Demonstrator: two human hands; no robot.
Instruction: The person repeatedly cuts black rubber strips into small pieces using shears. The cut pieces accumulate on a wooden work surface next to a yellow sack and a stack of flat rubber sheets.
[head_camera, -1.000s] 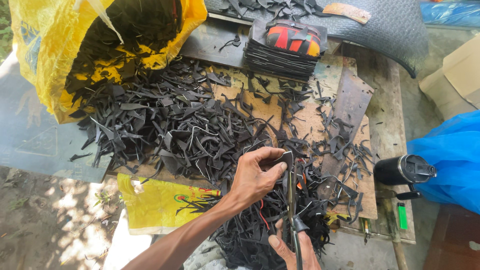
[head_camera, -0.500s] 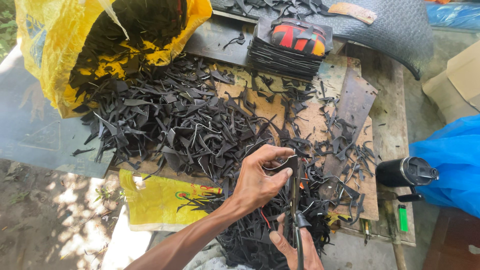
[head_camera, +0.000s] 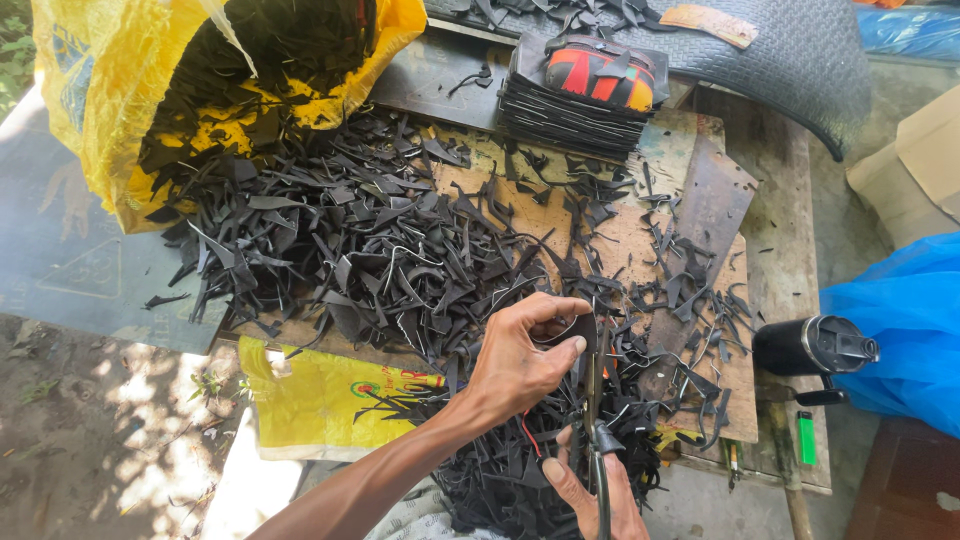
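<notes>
My left hand (head_camera: 520, 360) pinches a small black rubber piece (head_camera: 572, 330) between thumb and fingers, above the blades of a pair of scissors (head_camera: 594, 400). My right hand (head_camera: 590, 490) grips the scissors' handles at the bottom edge of the view; only part of that hand shows. A wide heap of black rubber offcuts (head_camera: 360, 250) covers the wooden board (head_camera: 620, 240) in front of both hands.
A yellow sack (head_camera: 110, 100) full of black scraps lies open at the top left. A stack of flat black sheets (head_camera: 575, 110) sits at the back. A black flask (head_camera: 810, 345), a green lighter (head_camera: 806, 438) and a blue plastic bag (head_camera: 900, 320) lie to the right.
My left hand has turned the black piece slightly and brought it closer over the scissors. The view has shifted a little; the heap and sack stay in place.
</notes>
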